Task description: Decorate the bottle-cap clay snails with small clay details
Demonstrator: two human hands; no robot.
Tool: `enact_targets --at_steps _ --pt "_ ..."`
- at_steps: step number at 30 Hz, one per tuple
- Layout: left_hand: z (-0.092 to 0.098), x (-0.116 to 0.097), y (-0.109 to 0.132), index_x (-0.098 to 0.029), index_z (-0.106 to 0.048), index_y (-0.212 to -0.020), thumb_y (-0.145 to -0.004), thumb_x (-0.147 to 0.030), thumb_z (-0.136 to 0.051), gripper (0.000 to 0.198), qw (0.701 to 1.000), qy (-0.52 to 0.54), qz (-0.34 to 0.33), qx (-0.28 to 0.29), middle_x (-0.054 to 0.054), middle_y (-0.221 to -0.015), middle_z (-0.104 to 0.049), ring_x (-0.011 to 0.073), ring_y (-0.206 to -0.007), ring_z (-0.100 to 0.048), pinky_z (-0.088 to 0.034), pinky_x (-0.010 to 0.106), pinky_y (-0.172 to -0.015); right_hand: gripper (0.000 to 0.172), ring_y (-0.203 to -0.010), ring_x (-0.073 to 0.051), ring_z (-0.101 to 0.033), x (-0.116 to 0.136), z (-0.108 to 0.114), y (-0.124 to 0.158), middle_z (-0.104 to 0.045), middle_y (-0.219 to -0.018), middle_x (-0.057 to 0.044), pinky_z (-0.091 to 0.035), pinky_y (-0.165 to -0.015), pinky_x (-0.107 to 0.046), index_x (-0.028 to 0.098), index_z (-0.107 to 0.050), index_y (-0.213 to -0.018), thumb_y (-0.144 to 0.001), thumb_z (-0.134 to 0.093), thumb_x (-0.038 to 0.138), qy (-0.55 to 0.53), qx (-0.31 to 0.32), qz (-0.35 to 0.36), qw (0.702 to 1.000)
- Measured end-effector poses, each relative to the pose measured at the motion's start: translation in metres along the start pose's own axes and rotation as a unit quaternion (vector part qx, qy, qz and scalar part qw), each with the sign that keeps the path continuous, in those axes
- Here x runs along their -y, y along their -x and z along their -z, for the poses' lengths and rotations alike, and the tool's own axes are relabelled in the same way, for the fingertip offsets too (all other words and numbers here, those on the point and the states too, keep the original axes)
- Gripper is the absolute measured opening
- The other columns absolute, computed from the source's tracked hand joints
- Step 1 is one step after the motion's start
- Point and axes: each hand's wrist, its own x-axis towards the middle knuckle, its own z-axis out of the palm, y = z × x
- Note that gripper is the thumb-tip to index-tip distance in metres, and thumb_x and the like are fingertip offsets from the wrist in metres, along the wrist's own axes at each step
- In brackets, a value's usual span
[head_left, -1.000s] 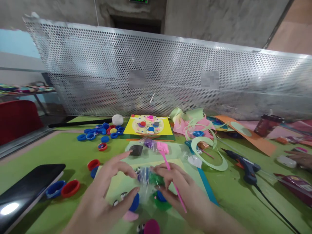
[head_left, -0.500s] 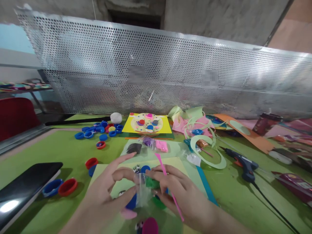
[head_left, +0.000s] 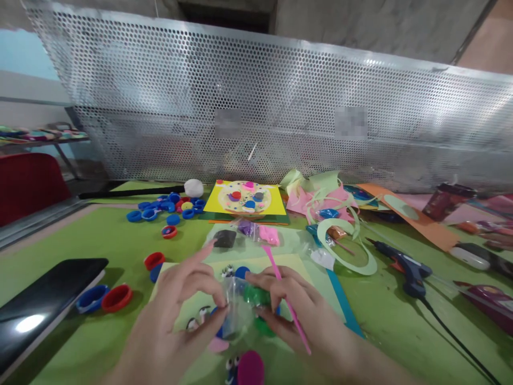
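Note:
Low in the middle, my left hand [head_left: 188, 305] pinches the open-looking end of a small clear plastic bag [head_left: 233, 307] between thumb and forefinger. My right hand [head_left: 296, 307] grips the bag's other end, where a lump of green clay [head_left: 255, 294] shows through. A pink plastic modelling tool [head_left: 294, 315] is tucked between my right fingers, slanting down to the right. Under both hands lies a pale yellow sheet [head_left: 280, 263]. Bottle caps and clay pieces sit on it, among them a magenta disc [head_left: 250, 367] beside clay with googly eyes.
Blue and red bottle caps [head_left: 172, 219] and a phone [head_left: 48, 299] are on the left. Behind stand bagged clay [head_left: 269, 235] and a yellow card with a decorated plate [head_left: 276, 198]. To the right are paper scraps [head_left: 348, 248] and a glue gun [head_left: 412, 272]; a perforated metal panel [head_left: 280, 107] closes the back.
The view has shifted slightly. The bag's left end is stretched a little more into view, and the green clay shows more fully at my right fingers.

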Motion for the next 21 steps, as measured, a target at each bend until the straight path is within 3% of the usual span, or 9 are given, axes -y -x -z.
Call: enact_targets --at_steps 2,4,6,8,10,13,17,21 --pt "0.0 0.002 0.002 -0.036 -0.03 -0.138 -0.082 -0.029 -0.062 0.065 1.0 0.008 0.003 0.019 -0.006 -0.071 -0.07 0.0213 -0.089 -0.063 -0.047 0.034 -0.086 0.022 -0.104 -0.018 -0.065 0.001 -0.001 0.002 -0.068 -0.115 -0.007 -0.055 -0.084 -0.028 0.026 -0.042 -0.082 -0.085 -0.056 0.01 -0.009 0.009 -0.011 1.0" --pt "0.002 0.005 0.004 -0.036 -0.012 -0.147 -0.082 -0.031 -0.064 0.083 0.999 0.004 0.01 0.044 -0.004 -0.078 -0.074 0.023 -0.097 -0.063 -0.052 0.034 -0.083 0.021 -0.105 -0.017 -0.065 0.002 -0.002 0.004 -0.068 -0.112 -0.007 -0.054 -0.084 -0.028 0.025 -0.042 -0.083 -0.084 -0.056 0.01 -0.01 0.02 -0.024 0.999" --pt "0.002 0.007 0.005 -0.039 -0.009 -0.147 -0.081 -0.031 -0.066 0.088 0.997 0.015 0.036 0.06 -0.002 -0.085 -0.075 0.0238 -0.102 -0.063 -0.056 0.033 -0.08 0.021 -0.104 -0.018 -0.065 0.004 -0.003 0.006 -0.068 -0.104 -0.007 -0.054 -0.083 -0.028 0.025 -0.042 -0.083 -0.084 -0.056 0.011 -0.001 0.028 -0.026 0.999" --pt "0.0 0.004 0.007 -0.042 -0.016 -0.146 -0.08 -0.031 -0.066 0.084 0.994 0.048 0.084 0.057 -0.002 -0.085 -0.074 0.0249 -0.105 -0.062 -0.059 0.03 -0.074 0.022 -0.104 -0.018 -0.065 0.005 -0.004 0.006 -0.07 -0.099 -0.006 -0.055 -0.082 -0.028 0.025 -0.04 -0.082 -0.084 -0.056 0.01 0.01 0.024 -0.014 1.0" --pt "-0.002 -0.001 0.009 -0.044 -0.017 -0.145 -0.078 -0.033 -0.067 0.084 0.984 0.093 0.143 0.057 -0.001 -0.086 -0.074 0.027 -0.107 -0.061 -0.06 0.025 -0.057 0.023 -0.104 -0.019 -0.064 0.005 -0.005 0.005 -0.07 -0.101 -0.006 -0.055 -0.081 -0.028 0.025 -0.04 -0.082 -0.084 -0.056 0.009 0.017 0.018 0.001 1.0" --pt "-0.004 -0.008 0.01 -0.046 0.0 -0.146 -0.074 -0.033 -0.069 0.1 0.963 0.149 0.219 0.054 0.0 -0.093 -0.073 0.0306 -0.11 -0.06 -0.055 0.02 -0.038 0.023 -0.106 -0.018 -0.064 0.006 -0.005 0.003 -0.07 -0.103 -0.007 -0.054 -0.081 -0.026 0.025 -0.04 -0.082 -0.084 -0.055 0.008 0.006 0.015 0.008 1.0" --pt "-0.007 -0.012 0.008 -0.039 0.003 -0.147 -0.072 -0.031 -0.069 0.105 0.962 0.141 0.232 0.038 0.0 -0.084 -0.074 0.0306 -0.108 -0.061 -0.061 0.028 -0.055 0.02 -0.106 -0.018 -0.064 0.006 -0.005 0.003 -0.069 -0.108 -0.008 -0.054 -0.082 -0.026 0.024 -0.043 -0.084 -0.084 -0.055 0.008 -0.005 0.018 0.011 1.0" --pt "-0.009 -0.009 0.007 -0.038 0.0 -0.148 -0.077 -0.036 -0.066 0.097 0.981 0.103 0.163 0.011 -0.003 -0.07 -0.072 0.0275 -0.095 -0.064 -0.057 0.032 -0.069 0.017 -0.105 -0.019 -0.064 0.006 -0.005 0.005 -0.07 -0.103 -0.007 -0.055 -0.082 -0.028 0.024 -0.045 -0.087 -0.086 -0.055 0.01 0.004 0.025 0.008 1.0"
